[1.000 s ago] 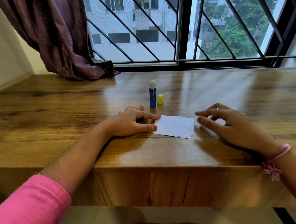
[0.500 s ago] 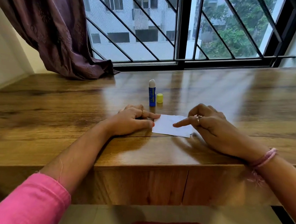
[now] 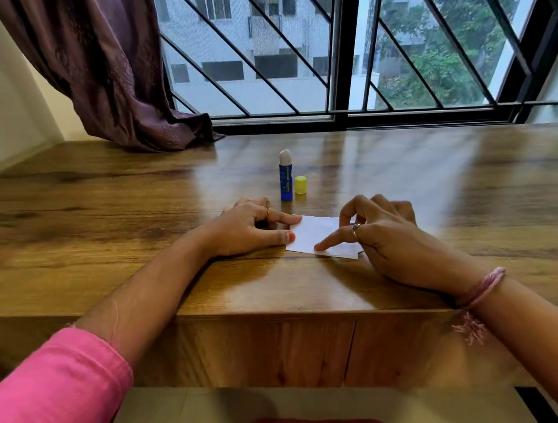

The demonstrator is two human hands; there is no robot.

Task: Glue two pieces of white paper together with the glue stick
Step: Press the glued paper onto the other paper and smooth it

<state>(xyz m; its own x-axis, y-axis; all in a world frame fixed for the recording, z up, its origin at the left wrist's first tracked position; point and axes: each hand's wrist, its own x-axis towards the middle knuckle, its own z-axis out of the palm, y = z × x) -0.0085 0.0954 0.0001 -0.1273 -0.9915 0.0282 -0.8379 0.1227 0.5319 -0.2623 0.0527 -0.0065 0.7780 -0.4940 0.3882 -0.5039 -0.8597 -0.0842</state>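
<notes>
A small white paper (image 3: pixel 313 232) lies flat on the wooden desk (image 3: pixel 131 230) near its front edge; I cannot tell whether it is one sheet or two stacked. My left hand (image 3: pixel 251 229) rests at the paper's left edge, fingertips touching it. My right hand (image 3: pixel 381 236) lies over the paper's right part, its index finger pressing down near the front edge. Behind the paper stands the blue glue stick (image 3: pixel 285 177), uncapped with white glue showing. Its yellow cap (image 3: pixel 300 184) sits just to its right.
A dark purple curtain (image 3: pixel 91 47) drapes onto the desk's back left. A barred window (image 3: pixel 339 52) runs along the back edge. The desk's front edge drops off just below the hands, with drawer fronts (image 3: pixel 290 350) underneath.
My right hand has moved left from beside the paper onto it, and its index finger now presses nearer the front edge. The left hand has stayed put.
</notes>
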